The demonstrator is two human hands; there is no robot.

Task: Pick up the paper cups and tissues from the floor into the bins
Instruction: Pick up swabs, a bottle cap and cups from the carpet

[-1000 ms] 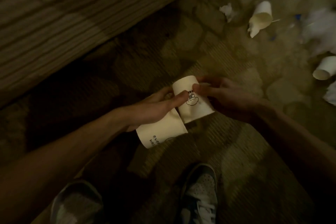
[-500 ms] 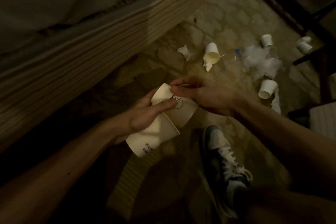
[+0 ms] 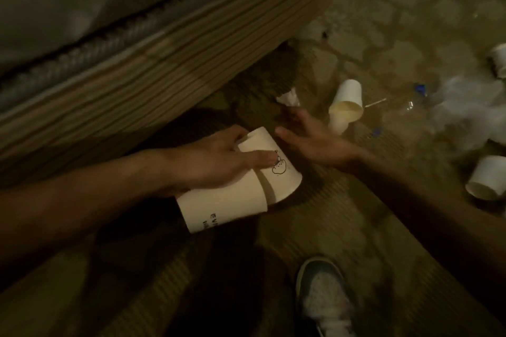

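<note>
My left hand (image 3: 216, 161) grips two nested white paper cups (image 3: 235, 200), one pushed into the other, with a small drawing on the inner cup. My right hand (image 3: 309, 134) is off the cups, fingers spread, stretched toward a crumpled tissue (image 3: 287, 97) on the floor just beyond its fingertips. A tipped paper cup (image 3: 346, 104) lies to the right of that tissue. Another cup (image 3: 487, 178) lies at the right edge, and a third cup (image 3: 499, 59) is cut off at the upper right. A heap of white tissue (image 3: 465, 115) lies between them.
A bed with a wooden slatted side (image 3: 131, 68) and grey mattress runs along the left. My shoe (image 3: 323, 298) stands on a ribbed mat at the bottom. Small blue scraps (image 3: 420, 89) and a thin stick lie among the litter. No bin shows.
My right hand let go of the inner cup and reached out toward the crumpled tissue. The left hand kept hold of the nested cups. The view swung closer to the litter.
</note>
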